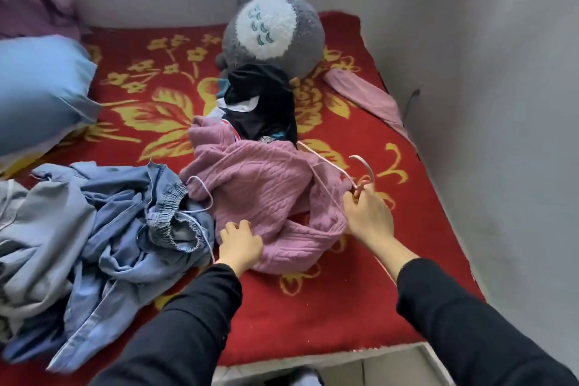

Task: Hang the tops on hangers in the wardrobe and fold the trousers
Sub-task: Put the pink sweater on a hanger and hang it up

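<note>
A pink knitted sweater (pixel 257 188) lies crumpled in the middle of the bed. My left hand (pixel 239 243) grips its near hem. A thin pink hanger (pixel 365 171) sits at the sweater's right edge, hook up, and my right hand (pixel 368 215) holds its neck just below the hook. One hanger arm runs under the knit. A black top (pixel 266 103) lies behind the sweater. Left of it is a heap of blue clothes, with blue trousers (pixel 169 213) showing an elastic waistband and a white drawstring.
The red blanket (pixel 329 307) with yellow flowers covers the bed. A grey plush toy (pixel 275 34) sits at the back, a blue pillow (pixel 40 94) at the left, a pink cloth (pixel 366 97) by the right wall. The wall (pixel 501 103) closes the right side.
</note>
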A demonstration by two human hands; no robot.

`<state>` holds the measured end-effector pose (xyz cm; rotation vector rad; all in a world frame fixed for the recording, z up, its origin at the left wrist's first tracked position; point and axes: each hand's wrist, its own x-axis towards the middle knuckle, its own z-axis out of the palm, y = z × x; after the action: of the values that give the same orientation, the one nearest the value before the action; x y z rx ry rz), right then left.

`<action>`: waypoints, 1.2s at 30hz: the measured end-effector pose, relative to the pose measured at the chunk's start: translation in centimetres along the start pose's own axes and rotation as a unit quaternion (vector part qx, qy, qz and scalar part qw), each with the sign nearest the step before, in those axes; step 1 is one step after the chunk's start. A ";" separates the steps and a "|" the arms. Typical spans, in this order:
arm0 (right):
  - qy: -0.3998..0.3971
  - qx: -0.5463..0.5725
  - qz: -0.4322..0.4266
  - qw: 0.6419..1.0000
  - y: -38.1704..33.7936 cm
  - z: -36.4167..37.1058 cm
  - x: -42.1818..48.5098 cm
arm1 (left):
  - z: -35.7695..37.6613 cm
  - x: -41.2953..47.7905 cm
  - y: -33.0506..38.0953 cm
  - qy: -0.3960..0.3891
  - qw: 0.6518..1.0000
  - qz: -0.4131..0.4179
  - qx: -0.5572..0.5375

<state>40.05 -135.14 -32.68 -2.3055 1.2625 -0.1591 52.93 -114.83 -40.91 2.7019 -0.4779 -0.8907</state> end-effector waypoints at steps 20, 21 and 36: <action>-0.268 0.004 -0.002 0.964 6.6 16.5 7.0 | 8.2 13.7 -7.1 0.063 0.839 -0.288 -0.459; -0.263 0.012 0.004 0.965 6.4 16.7 7.0 | 7.8 14.1 -7.1 0.048 0.816 -0.294 -0.495; -0.332 0.338 0.102 0.875 -1.3 14.3 3.3 | -2.3 7.4 1.5 -0.101 0.922 0.107 -0.358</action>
<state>47.64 -131.90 -44.88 -1.4194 0.8785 0.2227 59.58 -118.70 -42.51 1.8692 -0.3782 -1.0342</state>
